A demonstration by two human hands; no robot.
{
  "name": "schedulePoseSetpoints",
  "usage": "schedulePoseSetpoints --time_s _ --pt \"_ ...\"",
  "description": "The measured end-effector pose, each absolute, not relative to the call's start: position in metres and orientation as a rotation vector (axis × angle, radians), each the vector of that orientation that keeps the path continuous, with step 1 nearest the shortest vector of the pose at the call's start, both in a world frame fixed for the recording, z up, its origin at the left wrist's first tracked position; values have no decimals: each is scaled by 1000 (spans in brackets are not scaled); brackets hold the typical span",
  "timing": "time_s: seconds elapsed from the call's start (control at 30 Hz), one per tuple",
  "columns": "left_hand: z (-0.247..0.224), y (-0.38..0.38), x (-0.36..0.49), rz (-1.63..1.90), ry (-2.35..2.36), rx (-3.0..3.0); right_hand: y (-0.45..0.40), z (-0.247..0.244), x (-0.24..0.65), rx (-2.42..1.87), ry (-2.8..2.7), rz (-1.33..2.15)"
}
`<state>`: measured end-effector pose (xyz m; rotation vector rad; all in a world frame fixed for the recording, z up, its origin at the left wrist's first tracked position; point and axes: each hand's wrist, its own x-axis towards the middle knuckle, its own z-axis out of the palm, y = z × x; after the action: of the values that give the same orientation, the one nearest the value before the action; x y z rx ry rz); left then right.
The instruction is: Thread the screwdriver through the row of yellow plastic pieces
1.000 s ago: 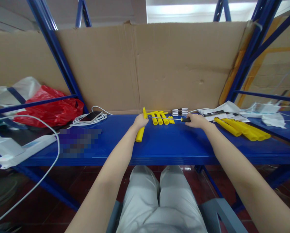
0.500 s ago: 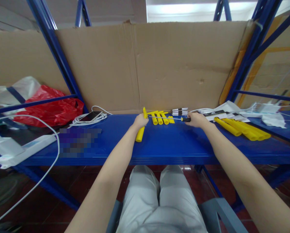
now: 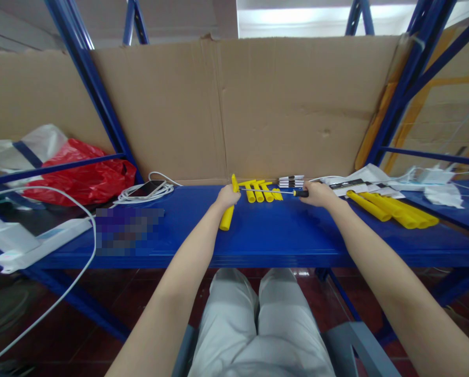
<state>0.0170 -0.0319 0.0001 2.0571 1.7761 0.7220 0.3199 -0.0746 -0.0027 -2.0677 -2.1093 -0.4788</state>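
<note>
My left hand (image 3: pixel 227 196) is closed around a yellow tool-like piece (image 3: pixel 226 217) with a tube-shaped lower end, held over the blue table. My right hand (image 3: pixel 319 193) grips the black handle of a screwdriver (image 3: pixel 301 193). Its thin metal shaft points left, and the tip reaches the yellow piece beside my left fingers. Behind the shaft lie several similar yellow pieces (image 3: pixel 259 196) in a row, with small yellow parts (image 3: pixel 277 194) at their right. A small stack of black-and-white items (image 3: pixel 291 181) lies against the cardboard.
Yellow tubes (image 3: pixel 395 208) lie on the blue table (image 3: pixel 274 235) at the right, near white packets (image 3: pixel 370 173). Coiled white cable (image 3: pixel 145 192), a phone, a red bag (image 3: pixel 81 167) and a power strip (image 3: pixel 46 243) are at the left. Cardboard (image 3: pixel 289 104) stands behind.
</note>
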Motion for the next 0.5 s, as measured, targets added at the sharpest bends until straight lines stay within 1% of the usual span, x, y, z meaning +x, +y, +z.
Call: schedulePoseSetpoints --time_s 0.33,0.5 --pt "-2 -25 14 752 1821 2054 -72 -4 328 -2017 -2093 -487" --pt "0 -27 16 743 1824 2059 -71 -4 327 -1970 -2161 -417"
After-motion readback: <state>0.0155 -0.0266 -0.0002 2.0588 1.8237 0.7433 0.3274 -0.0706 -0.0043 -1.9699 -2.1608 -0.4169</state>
